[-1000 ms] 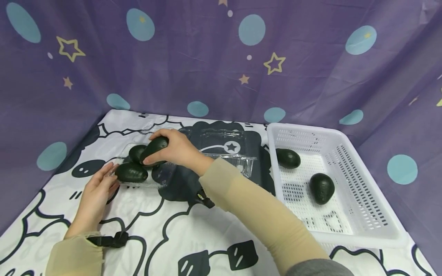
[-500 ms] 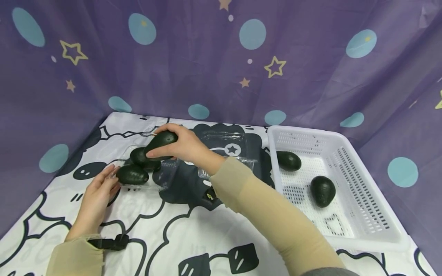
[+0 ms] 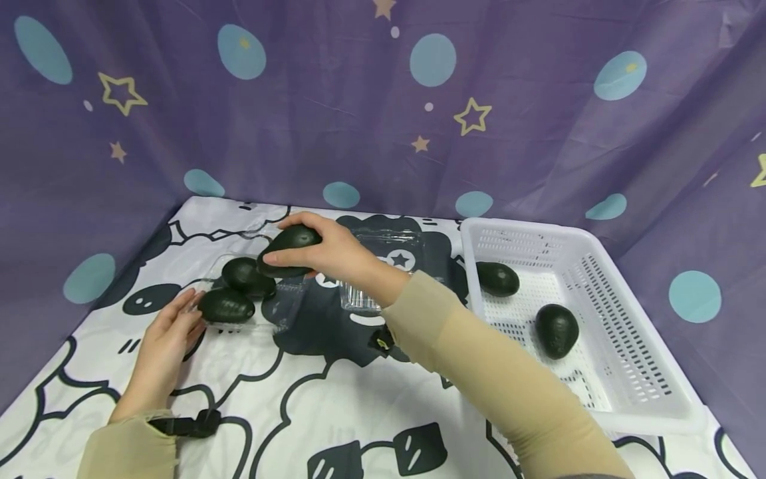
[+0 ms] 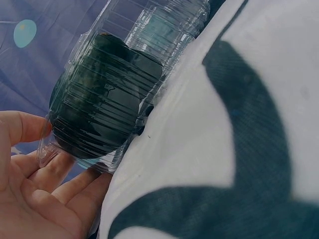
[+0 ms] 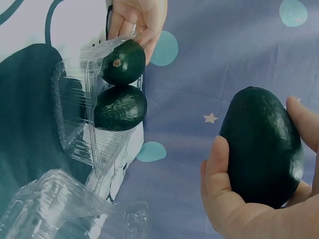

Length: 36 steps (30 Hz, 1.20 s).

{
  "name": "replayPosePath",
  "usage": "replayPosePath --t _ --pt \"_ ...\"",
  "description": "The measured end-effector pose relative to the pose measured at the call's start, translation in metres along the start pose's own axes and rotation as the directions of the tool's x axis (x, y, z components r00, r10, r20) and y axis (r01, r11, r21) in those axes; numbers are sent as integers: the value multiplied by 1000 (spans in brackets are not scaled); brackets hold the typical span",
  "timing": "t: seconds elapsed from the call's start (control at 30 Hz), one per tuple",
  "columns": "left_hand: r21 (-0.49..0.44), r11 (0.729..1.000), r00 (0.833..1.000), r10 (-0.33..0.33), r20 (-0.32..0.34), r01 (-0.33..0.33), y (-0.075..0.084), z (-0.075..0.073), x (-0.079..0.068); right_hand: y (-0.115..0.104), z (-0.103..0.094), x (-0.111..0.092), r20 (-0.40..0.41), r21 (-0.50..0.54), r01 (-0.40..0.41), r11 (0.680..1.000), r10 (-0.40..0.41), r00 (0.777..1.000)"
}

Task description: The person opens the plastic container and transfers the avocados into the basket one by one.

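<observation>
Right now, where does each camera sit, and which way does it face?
Head: on the head, facing forward and down at the tablecloth; left hand, right hand show.
Left wrist: worn there, facing the clear plastic clamshell; left hand shows.
Right wrist: worn there, facing the held avocado; both hands show.
Both wrist views share the clamshell.

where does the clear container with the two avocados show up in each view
Head: clear container, left of centre, just above mid-height at its far end.
Left wrist: clear container, upper left.
Right wrist: clear container, left of centre.
Shared landmark: the left hand, at its edge in all three.
</observation>
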<state>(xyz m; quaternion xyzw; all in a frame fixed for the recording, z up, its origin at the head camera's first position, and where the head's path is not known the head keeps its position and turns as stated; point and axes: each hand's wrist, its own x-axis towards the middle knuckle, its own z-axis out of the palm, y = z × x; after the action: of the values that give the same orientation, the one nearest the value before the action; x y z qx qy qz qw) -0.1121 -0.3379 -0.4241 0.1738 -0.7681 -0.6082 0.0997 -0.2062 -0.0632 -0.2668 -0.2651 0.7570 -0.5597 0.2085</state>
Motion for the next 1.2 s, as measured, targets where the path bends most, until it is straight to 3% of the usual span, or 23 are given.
replayPosePath --t 0.33,0.6,1.2 --pt "69 997 1000 -21 -10 21 2 1 1 -2 -14 -15 49 32 -25 999 24 999" --pt "82 996 1000 -23 -1 23 2 2 0 10 -28 -23 -16 123 -57 991 59 998" --pt "42 999 1000 -30 3 30 1 1 1 22 -64 -43 -52 134 -71 988 79 996"
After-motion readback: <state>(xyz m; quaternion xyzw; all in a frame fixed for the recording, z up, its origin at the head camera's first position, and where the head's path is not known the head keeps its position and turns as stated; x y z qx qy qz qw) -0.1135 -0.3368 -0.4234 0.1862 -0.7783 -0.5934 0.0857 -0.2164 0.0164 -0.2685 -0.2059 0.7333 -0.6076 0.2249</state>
